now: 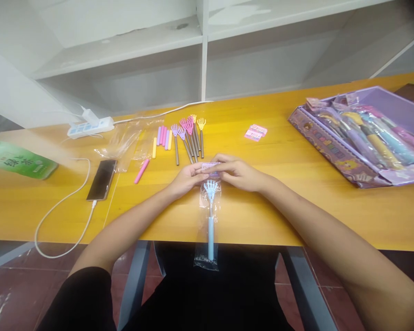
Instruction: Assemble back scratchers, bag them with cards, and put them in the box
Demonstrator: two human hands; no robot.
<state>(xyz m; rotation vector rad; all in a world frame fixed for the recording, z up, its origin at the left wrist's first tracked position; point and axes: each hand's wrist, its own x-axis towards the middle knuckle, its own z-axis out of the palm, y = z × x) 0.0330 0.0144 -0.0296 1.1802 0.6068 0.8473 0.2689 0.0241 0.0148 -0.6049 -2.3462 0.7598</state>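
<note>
The single view looks from the wearer's head, forward and down at the nearby hands (212, 174).

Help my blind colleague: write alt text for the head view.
Left hand and right hand hold a purple card at the top of a clear bag containing a blue hand-shaped scratcher, over a yellow table. Behind lie unbagged scratchers and coloured tubes; right, a purple box of bagged scratchers; left, a phone.
</note>
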